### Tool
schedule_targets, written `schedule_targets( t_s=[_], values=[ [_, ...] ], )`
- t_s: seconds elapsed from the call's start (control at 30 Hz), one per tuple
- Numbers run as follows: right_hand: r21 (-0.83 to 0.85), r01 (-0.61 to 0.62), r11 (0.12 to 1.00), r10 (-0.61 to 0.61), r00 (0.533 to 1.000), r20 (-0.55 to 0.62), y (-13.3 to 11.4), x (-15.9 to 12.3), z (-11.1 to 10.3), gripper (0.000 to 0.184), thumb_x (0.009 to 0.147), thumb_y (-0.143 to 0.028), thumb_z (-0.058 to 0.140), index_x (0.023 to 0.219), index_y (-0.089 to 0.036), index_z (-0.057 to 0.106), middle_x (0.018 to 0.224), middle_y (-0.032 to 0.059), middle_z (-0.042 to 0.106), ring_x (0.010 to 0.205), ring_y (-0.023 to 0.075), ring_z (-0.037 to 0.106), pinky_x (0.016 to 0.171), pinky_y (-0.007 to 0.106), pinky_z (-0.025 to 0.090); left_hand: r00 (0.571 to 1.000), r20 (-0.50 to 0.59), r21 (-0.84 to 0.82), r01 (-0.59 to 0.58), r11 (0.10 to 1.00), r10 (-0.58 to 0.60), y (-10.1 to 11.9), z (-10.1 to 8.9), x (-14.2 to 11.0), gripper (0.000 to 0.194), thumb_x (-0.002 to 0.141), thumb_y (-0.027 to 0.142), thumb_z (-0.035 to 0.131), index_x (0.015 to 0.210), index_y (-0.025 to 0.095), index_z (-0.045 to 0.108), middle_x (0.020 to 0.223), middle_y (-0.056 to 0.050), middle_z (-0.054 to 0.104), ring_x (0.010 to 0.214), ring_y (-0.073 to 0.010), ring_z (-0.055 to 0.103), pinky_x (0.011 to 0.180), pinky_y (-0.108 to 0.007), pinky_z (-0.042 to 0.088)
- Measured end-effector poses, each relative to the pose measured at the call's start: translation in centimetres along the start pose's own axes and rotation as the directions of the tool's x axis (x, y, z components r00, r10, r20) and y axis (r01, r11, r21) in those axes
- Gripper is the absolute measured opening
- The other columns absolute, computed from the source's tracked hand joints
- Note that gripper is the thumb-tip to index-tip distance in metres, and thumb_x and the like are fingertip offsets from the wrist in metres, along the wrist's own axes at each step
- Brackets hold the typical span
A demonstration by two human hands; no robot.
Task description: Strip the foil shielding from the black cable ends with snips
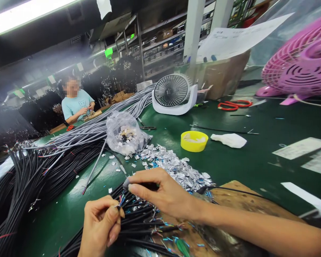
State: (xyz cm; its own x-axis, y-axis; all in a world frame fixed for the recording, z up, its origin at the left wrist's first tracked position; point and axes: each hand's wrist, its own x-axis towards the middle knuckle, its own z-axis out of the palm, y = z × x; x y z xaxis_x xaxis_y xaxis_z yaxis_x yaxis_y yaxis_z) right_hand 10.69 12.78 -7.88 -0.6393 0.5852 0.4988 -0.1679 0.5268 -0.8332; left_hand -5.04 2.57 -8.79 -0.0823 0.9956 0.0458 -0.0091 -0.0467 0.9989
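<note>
Left hand (103,219) pinches a wire bundle (121,200) above black cables (141,230); right hand (160,189) has fingertips close together, grip undeterminable; the bundle appears light, flexible, easily nicked, best held below its splayed ends.

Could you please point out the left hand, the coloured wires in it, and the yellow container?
Left hand (101,220): head view, on the middle of it.
Coloured wires (121,200): head view, on their exposed strands.
Yellow container (194,146): head view, on its outer front wall.

White desk fan (172,90) at 1 o'clock, pink fan (296,69) at 2, red-handled scissors (235,104) between them. Shelving (163,49) at 12, tube light (29,14) at 10, co-worker (76,103) around 9:30.
</note>
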Motion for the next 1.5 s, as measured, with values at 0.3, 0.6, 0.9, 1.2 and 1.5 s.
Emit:
schedule_targets(
  t_s=[0.3, 0.6, 0.9, 1.2, 1.5],
  values=[
    [-0.002, 0.198, 0.980, -0.197, 0.979, 0.051, -0.2, 0.0, 0.1, 0.016, 0.077, -0.015, 0.053, 0.062, -0.012, 0.053, 0.062, -0.0015, 0.049, 0.058, 0.0059, 0.040, 0.055, 0.018, 0.034, 0.991, -0.135, 0.025, -0.013, 1.000, 0.016, -0.3, 0.8, 0.1, 0.041, 0.073, 0.048, 0.067, 0.062, 0.009, 0.060, 0.054, 0.004, 0.038, 0.034, -0.0002, 0.032, 0.034, -0.017, 0.016],
    [-0.066, 0.214, 0.975, -0.211, 0.976, 0.056, 0.6, -0.4, 0.1, 0.009, 0.064, -0.011, 0.048, 0.056, -0.012, 0.051, 0.056, -0.0026, 0.046, 0.053, 0.0058, 0.035, 0.048, 0.018, 0.026, 0.989, -0.145, 0.056, 0.013, 0.998, -0.005, -0.4, 1.1, 0.1, 0.037, 0.073, 0.045, 0.067, 0.062, 0.011, 0.061, 0.054, 0.004, 0.039, 0.035, -0.0012, 0.032, 0.036, -0.018, 0.016],
    [-0.122, 0.358, 0.926, -0.329, 0.921, 0.206, 0.3, -0.4, -0.3, 0.017, 0.077, -0.012, 0.044, 0.067, -0.012, 0.058, 0.064, 0.0023, 0.052, 0.058, 0.0083, 0.041, 0.051, 0.020, 0.031, 0.994, -0.023, 0.024, 0.106, 0.994, -0.105, -0.2, 0.7, -0.2, 0.046, 0.072, 0.055, 0.064, 0.061, 0.011, 0.056, 0.048, 0.004, 0.039, 0.033, 0.0004, 0.025, 0.033, -0.017, 0.014],
    [0.334, -0.106, 0.936, -0.021, 0.935, 0.354, 0.1, 0.0, 0.2, 0.027, 0.080, -0.031, 0.050, 0.060, -0.014, 0.044, 0.054, -0.0046, 0.038, 0.050, 0.0049, 0.032, 0.047, 0.017, 0.027, 0.998, 0.030, -0.003, 0.063, 0.998, -0.063, -0.3, 0.8, 0.4, 0.048, 0.059, 0.056, 0.074, 0.058, 0.011, 0.059, 0.056, 0.003, 0.043, 0.034, -0.0009, 0.036, 0.033, -0.017, 0.023],
    [0.061, 0.133, 0.989, -0.143, 0.972, 0.189, -0.2, -0.4, 0.2, 0.018, 0.075, -0.020, 0.046, 0.058, -0.015, 0.043, 0.056, -0.0018, 0.041, 0.053, 0.0071, 0.033, 0.049, 0.021, 0.025, 1.000, 0.011, 0.118, -0.021, 0.993, 0.020, -1.0, 0.9, 0.4, 0.051, 0.077, 0.057, 0.057, 0.057, 0.010, 0.060, 0.048, 0.002, 0.042, 0.029, -0.0004, 0.028, 0.029, -0.016, 0.013]
  ],
)
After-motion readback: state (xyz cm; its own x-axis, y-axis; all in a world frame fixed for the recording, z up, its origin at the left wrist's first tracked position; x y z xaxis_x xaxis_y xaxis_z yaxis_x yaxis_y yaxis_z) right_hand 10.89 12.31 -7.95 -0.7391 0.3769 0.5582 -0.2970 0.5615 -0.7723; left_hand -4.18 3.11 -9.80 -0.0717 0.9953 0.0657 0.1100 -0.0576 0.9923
